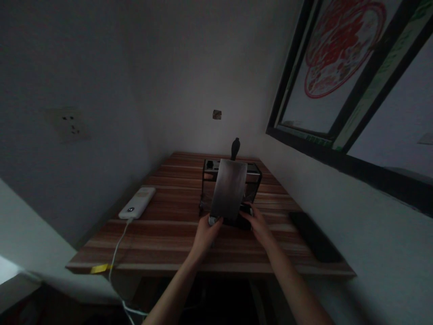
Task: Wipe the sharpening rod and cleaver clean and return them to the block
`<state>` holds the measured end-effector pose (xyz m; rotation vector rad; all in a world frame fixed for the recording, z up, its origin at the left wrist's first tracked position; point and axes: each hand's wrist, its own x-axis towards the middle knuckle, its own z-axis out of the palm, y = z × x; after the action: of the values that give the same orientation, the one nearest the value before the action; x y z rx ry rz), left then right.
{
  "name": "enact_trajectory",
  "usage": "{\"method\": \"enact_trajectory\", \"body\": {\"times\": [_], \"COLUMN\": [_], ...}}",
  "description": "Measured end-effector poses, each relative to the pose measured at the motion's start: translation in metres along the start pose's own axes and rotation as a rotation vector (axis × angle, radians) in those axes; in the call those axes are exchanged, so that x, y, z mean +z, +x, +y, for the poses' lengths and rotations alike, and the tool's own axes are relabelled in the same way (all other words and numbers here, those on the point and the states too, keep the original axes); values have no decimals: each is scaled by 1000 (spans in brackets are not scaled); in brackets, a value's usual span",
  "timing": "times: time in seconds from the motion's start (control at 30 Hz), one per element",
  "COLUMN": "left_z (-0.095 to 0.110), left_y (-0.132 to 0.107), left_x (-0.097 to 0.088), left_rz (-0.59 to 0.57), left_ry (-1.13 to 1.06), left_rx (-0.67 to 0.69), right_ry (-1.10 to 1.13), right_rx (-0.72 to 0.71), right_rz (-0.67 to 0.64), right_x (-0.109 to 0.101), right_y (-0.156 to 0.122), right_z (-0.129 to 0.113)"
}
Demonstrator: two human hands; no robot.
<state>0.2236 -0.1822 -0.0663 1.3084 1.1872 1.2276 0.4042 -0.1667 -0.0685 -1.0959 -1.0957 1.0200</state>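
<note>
A broad, grey metal blade like a cleaver's point(229, 189) stands nearly upright, leaning slightly to one side, in front of the knife rack point(257, 170). My left hand point(207, 231) closes at its lower left corner, with the thumb across a small pale, shiny piece. At the lower right, my right hand point(256, 223) curls its fingers round a dark object point(244, 221), too dim to name. Whether that dark piece is joined to the blade, I cannot tell. A black handle point(235, 148) rises from the rack behind the blade.
The striped wooden table point(169, 234) reaches the back wall. On its left lies a white power bank point(138, 203) with a white cable point(117, 253) hanging over the front edge. A flat black object point(316, 237) lies at the right. A framed window point(324, 135) borders the right wall.
</note>
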Motion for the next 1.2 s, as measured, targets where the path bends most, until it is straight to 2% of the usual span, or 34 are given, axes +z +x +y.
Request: {"method": "enact_trajectory", "body": {"times": [0.13,0.3,0.4,0.47,0.53,0.63,0.73,0.77,0.8,0.9,0.93,0.97,1.03,1.2], "left_z": [2,-6,-10,-9,-6,-2,-1,-1,-1,-3,-4,-5,-7,-10], "left_y": [0,4,7,7,6,4,3,3,3,2,1,1,0,-2], "left_x": [-4,-12,-13,-13,-13,-13,-12,-12,-12,-11,-11,-11,-11,-11], "left_rz": [27,35,41,41,39,41,46,46,44,11,-1,-10,-17,-39], "left_ry": [37,65,49,42,46,59,69,78,88,73,53,30,-9,-3], "left_rx": [-1,28,16,16,17,9,24,31,38,92,126,158,186,177], "right_ry": [25,91,147,167,156,38,-186,-277,-372,-699,-822,-931,-1087,-1233], "right_rx": [24,43,59,27,-80,-377,-684,-783,-887,-1139,-1164,-1168,-1148,-1088], "right_rz": [86,220,248,313,441,632,711,662,553,-23,-185,-294,-387,-452], "right_x": [-3,-13,-21,-24,-24,-15,7,16,26,52,58,63,66,58], "right_y": [1,0,-9,-16,-22,-29,-35,-36,-37,-37,-37,-37,-38,-47], "right_z": [1,4,-8,-22,-40,-62,-71,-70,-69,-61,-57,-54,-47,-44]}}
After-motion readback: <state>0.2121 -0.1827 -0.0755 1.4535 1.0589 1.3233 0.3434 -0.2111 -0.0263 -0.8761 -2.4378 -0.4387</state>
